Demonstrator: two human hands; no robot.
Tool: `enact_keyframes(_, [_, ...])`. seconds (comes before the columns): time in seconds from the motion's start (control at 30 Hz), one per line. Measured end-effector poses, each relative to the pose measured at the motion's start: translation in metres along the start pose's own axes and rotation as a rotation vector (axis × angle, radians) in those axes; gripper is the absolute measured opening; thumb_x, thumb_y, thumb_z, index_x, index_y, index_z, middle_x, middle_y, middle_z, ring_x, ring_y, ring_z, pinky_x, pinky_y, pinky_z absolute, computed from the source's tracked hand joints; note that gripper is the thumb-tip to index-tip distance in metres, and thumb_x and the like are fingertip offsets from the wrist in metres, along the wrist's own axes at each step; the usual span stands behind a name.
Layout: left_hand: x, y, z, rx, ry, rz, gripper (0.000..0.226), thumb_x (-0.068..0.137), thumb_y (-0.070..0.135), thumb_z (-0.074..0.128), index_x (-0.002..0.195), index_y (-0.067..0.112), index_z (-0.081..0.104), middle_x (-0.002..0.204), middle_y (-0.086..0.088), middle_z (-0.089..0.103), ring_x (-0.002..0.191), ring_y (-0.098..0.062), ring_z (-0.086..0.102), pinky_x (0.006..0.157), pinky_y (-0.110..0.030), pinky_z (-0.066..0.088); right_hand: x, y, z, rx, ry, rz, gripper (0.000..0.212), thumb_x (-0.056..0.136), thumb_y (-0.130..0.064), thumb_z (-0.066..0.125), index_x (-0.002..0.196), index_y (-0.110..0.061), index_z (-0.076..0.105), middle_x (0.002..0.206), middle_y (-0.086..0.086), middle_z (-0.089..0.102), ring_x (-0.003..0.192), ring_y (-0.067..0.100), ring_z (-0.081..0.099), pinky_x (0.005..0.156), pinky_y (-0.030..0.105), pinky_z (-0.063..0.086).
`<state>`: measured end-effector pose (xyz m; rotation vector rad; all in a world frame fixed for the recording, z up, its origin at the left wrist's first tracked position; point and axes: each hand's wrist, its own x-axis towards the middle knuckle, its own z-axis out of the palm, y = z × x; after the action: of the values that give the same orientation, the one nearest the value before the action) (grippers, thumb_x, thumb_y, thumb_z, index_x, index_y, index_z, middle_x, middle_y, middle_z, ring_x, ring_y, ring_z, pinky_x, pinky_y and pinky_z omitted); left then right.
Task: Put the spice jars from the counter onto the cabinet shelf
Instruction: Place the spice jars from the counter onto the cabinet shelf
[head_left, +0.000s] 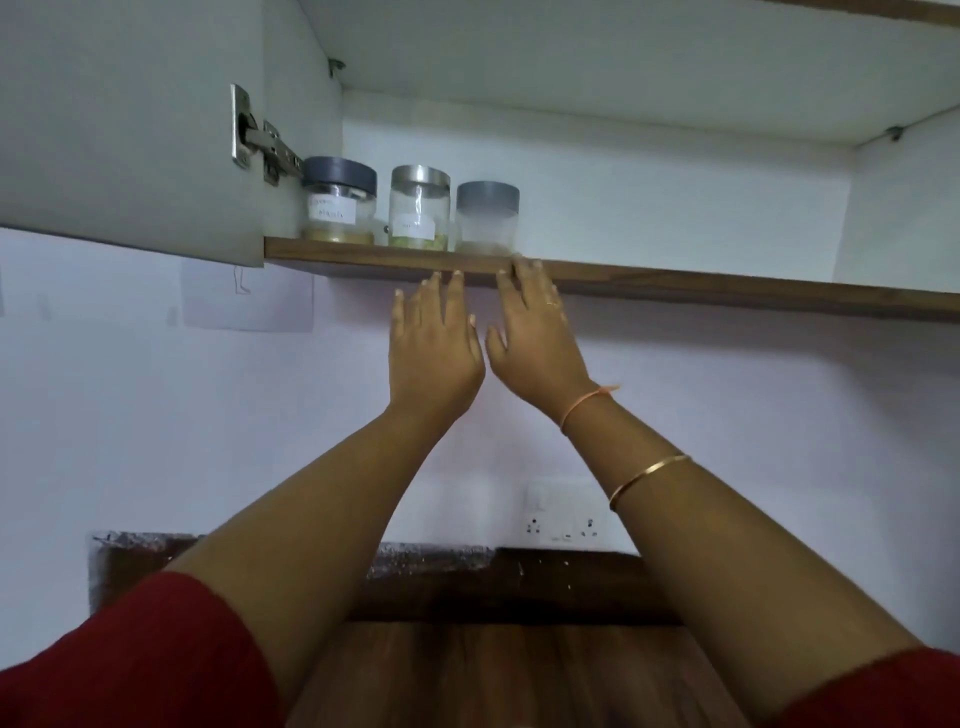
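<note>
Your red sleeves (130, 660) trail an empty, straight-fingered left hand (434, 348) and right hand (535, 332) just below three jars (420, 208) on the shelf (675, 286); placing appears complete, so check the counter (519, 675) for more.

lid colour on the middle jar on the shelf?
Silver metal, middle jar; head view.

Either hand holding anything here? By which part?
Nothing is held: left hand and right hand are both open, fingers straight, at the shelf front edge. The nearest jar stands free.
</note>
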<state>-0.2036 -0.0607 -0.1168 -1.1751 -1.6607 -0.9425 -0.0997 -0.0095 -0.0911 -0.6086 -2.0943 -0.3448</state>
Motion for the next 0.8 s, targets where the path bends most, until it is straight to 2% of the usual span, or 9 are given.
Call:
enact_keyframes(0.1, [-0.043,0.01,0.009,-0.082,-0.063,-0.029,0.06,0.09,0.031,0.019,0.135,0.001,0.046,0.135,-0.015,0.054,0.128,-0.028,0.048,0.113,-0.047,0.023,-0.037,-0.002,0.017,0.051,-0.067,-0.003,0.056,0.097,-0.02,0.043,0.148,-0.004,0.026,0.157,0.016,0.019,0.148,0.03,0.012,0.12,0.038,0.011])
enact_keyframes(0.2, [-0.098,0.009,0.029,-0.061,-0.131,-0.055,0.055,0.093,0.028,0.023,0.13,-0.001,0.051,0.128,-0.015,0.059,0.122,-0.029,0.054,0.11,-0.048,0.029,-0.081,0.004,0.039,0.084,-0.174,0.04,0.055,0.098,-0.026,0.043,0.148,-0.008,0.028,0.158,0.013,0.019,0.148,0.028,0.012,0.12,0.036,0.013])
enact_keyframes(0.33, [-0.173,0.009,0.056,-0.065,-0.365,-0.039,0.055,0.09,0.024,0.025,0.124,-0.005,0.055,0.122,-0.021,0.062,0.12,-0.035,0.055,0.106,-0.051,0.035,-0.144,0.014,0.074,0.125,-0.371,0.075,0.053,0.099,-0.026,0.042,0.148,-0.009,0.03,0.159,0.011,0.015,0.148,0.026,0.01,0.12,0.033,0.012])
enact_keyframes(0.43, [-0.225,0.013,0.065,-0.054,-0.674,-0.036,0.062,0.092,0.029,0.013,0.139,-0.002,0.039,0.143,-0.022,0.043,0.138,-0.035,0.033,0.117,-0.045,0.019,-0.191,0.019,0.098,0.169,-0.526,0.129,0.053,0.098,-0.024,0.041,0.147,-0.008,0.03,0.159,0.013,0.014,0.148,0.028,0.01,0.12,0.033,0.011])
enact_keyframes(0.53, [-0.268,0.014,0.072,-0.005,-0.973,-0.134,0.053,0.103,0.028,0.016,0.15,0.004,0.014,0.157,-0.015,0.015,0.147,-0.027,0.007,0.119,-0.038,0.003,-0.235,0.024,0.119,0.19,-0.668,0.194,0.055,0.096,-0.024,0.043,0.147,-0.006,0.03,0.158,0.015,0.014,0.147,0.029,0.011,0.119,0.034,0.013])
enact_keyframes(0.67, [-0.311,0.016,0.077,0.078,-1.234,-0.215,0.054,0.103,0.028,0.015,0.151,0.005,0.003,0.159,-0.015,0.004,0.147,-0.027,0.0,0.12,-0.037,0.001,-0.289,0.03,0.141,0.19,-0.874,0.3,0.056,0.095,-0.025,0.044,0.146,-0.007,0.031,0.158,0.019,0.013,0.146,0.031,0.013,0.118,0.035,0.017])
enact_keyframes(0.8, [-0.338,0.017,0.073,0.118,-1.343,-0.241,0.055,0.103,0.027,0.016,0.151,0.005,0.001,0.159,-0.013,0.004,0.148,-0.025,0.0,0.12,-0.036,0.001,-0.326,0.04,0.152,0.188,-1.065,0.36,0.043,0.095,-0.027,0.044,0.134,-0.007,0.045,0.153,0.018,0.022,0.139,0.033,0.03,0.11,0.034,0.032])
